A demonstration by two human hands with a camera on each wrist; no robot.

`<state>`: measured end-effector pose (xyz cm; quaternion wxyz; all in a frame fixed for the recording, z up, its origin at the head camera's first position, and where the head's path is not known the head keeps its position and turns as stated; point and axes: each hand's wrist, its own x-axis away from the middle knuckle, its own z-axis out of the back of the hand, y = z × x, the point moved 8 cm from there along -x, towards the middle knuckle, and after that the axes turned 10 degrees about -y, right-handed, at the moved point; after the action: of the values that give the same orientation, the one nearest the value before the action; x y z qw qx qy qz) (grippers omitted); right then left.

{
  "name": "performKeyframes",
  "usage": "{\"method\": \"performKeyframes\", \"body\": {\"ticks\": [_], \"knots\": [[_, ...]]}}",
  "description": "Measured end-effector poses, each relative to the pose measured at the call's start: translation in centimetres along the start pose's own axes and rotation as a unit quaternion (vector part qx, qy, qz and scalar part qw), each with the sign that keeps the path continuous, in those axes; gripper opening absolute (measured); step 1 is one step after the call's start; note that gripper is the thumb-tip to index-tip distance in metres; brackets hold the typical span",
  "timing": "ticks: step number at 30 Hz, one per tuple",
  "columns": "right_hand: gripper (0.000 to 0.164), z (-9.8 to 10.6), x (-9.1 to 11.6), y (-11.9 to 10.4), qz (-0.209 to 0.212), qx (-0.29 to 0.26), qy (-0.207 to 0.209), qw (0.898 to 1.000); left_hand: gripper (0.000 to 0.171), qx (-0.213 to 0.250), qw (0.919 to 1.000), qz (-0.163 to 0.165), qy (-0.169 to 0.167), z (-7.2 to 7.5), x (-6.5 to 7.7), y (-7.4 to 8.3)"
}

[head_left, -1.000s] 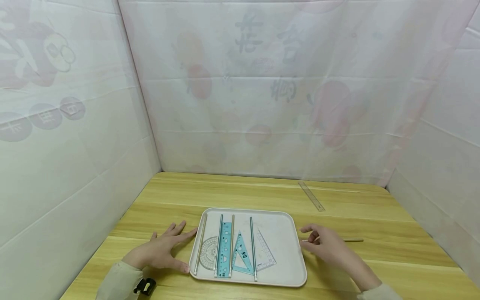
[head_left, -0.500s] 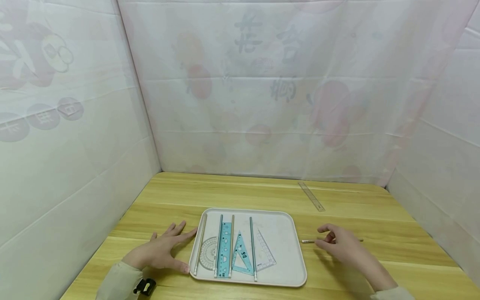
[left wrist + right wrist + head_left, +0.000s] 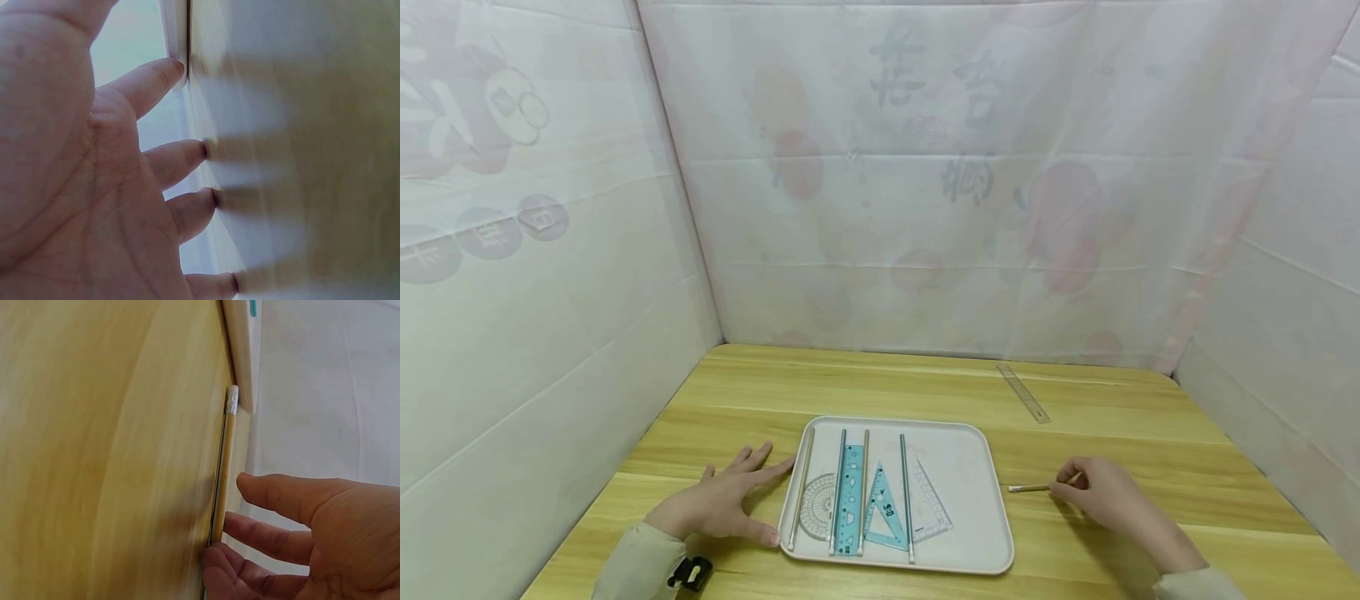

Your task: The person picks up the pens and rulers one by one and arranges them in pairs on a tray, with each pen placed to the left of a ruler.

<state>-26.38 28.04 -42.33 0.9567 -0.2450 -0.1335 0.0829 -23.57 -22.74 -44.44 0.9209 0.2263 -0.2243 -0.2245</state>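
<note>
A white tray (image 3: 955,500) holds several pencils, a clear protractor (image 3: 817,505), a blue ruler (image 3: 850,500), a blue set square (image 3: 886,512) and a clear set square (image 3: 934,508). My left hand (image 3: 726,498) rests at the tray's left side with fingers spread, thumb and forefinger at its rim. Right of the tray, my right hand (image 3: 1101,496) has its fingers curled at a wooden pencil (image 3: 1028,488) low over the table. The right wrist view shows the white-capped end of the pencil (image 3: 229,437) near the tray's edge, with fingertips at its lower part; its other end is hidden.
A clear ruler (image 3: 1022,393) lies on the wooden table (image 3: 850,375) behind and right of the tray. Printed cloth walls (image 3: 880,250) stand at the back and both sides. A small black object with a yellow mark (image 3: 691,572) is at my left wrist.
My right hand has slid to the right along the pencil, away from the tray. The pencil has turned a little, its capped end now slightly nearer me. My left hand stays put.
</note>
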Motion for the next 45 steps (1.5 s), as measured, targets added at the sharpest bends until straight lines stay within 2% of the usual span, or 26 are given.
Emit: {"method": "performKeyframes", "body": {"ticks": [12, 31, 45], "knots": [[0.017, 0.6, -0.3, 0.9, -0.011, 0.016, 0.007, 1.0, 0.11, -0.001, 1.0, 0.0, 0.001, 0.0, 0.0, -0.1], [0.016, 0.8, -0.7, 1.2, 0.013, 0.011, 0.007, 1.0, 0.11, -0.003, 1.0, 0.0, 0.004, -0.1, -0.1, -0.2], [0.03, 1.0, -0.3, 2.0, -0.009, 0.004, -0.008, 1.0, 0.109, 0.0, 1.0, -0.003, 0.003, -0.1, 0.0, -0.2]]}}
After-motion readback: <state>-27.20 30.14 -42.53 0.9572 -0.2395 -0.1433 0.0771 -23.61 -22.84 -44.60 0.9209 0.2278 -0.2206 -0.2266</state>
